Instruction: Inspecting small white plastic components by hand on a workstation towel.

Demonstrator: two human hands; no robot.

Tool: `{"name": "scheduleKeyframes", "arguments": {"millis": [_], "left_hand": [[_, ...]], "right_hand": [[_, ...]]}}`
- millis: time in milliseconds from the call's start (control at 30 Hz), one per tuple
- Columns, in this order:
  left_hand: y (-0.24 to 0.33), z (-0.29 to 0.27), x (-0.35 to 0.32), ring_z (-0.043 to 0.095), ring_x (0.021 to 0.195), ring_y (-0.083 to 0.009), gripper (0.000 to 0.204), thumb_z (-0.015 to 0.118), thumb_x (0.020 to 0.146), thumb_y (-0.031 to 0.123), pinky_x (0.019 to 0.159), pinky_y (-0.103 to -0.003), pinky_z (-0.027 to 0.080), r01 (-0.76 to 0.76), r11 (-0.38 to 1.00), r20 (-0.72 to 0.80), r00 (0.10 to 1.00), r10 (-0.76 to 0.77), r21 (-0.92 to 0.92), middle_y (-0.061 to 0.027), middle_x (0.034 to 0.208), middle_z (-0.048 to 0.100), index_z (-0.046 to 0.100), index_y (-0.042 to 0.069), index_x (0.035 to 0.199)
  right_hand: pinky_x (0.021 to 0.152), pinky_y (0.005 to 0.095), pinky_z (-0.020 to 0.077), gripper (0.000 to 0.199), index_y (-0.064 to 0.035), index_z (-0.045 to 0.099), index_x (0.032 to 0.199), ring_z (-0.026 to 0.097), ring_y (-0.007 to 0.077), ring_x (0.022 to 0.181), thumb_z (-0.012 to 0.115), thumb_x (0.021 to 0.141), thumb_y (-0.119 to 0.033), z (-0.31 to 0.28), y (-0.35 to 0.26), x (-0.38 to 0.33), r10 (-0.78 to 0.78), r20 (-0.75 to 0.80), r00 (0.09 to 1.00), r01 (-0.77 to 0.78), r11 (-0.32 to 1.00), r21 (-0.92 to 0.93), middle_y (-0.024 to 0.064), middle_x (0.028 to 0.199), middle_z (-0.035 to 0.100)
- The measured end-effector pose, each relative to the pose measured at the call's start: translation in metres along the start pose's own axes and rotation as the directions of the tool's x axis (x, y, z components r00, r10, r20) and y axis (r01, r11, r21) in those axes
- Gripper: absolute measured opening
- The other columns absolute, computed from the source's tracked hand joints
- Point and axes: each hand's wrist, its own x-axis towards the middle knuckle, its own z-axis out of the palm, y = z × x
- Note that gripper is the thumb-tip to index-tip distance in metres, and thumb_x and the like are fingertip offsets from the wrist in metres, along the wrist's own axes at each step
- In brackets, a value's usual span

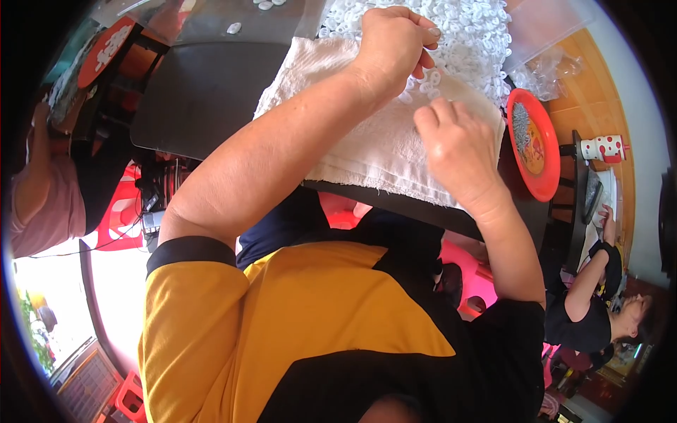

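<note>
My left hand (395, 53) is at the edge of a large pile of small white plastic pieces (472, 35), each ring-like with a hole. Its thumb and fingers are pinched; anything between them is too small to make out. Nearer to me, my right hand (458, 151) rests above a pale towel (360, 151) with its fingers curled inward, and what they may hold is hidden. Between the hands, a few loose white pieces (429, 84) lie on the towel.
A red plate (549, 173) with small grey metal parts (520, 127) sits right of the towel. Clear plastic bags (550, 74) lie behind it. The dark table (204, 99) extends left. Other people (582, 317) sit at both sides; a spotted cup (601, 149) stands far right.
</note>
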Motion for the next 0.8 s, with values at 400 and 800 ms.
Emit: {"name": "scheduleKeyframes", "arguments": {"millis": [400,800], "left_hand": [[0.005,0.002,-0.013,0.059,0.055,-0.0165,0.016,0.065,0.082,0.005,0.043,-0.027,0.043,0.033,0.999,0.087,0.996,-0.031,-0.011,-0.0137,0.076,0.064,0.062,-0.007,0.09],[0.007,0.02,-0.033,0.056,0.051,-0.0139,0.013,0.064,0.082,0.006,0.041,-0.024,0.04,0.021,1.0,0.129,0.991,-0.023,0.019,-0.0117,0.072,0.064,0.061,-0.005,0.088]], "right_hand": [[0.065,0.0379,0.0496,0.015,-0.001,0.059,0.089,0.06,0.0262,0.078,0.057,0.075,-0.001,0.005,-0.001,0.004,0.07,-0.027,0.997,-0.062,0.968,0.242,0.0109,0.086,0.059],[0.066,0.0234,0.0436,0.021,0.0033,0.063,0.109,0.059,0.0119,0.078,0.055,0.092,-0.005,-0.003,0.066,0.0,0.629,0.275,0.727,-0.221,-0.165,0.961,0.0048,0.093,0.064]]}}
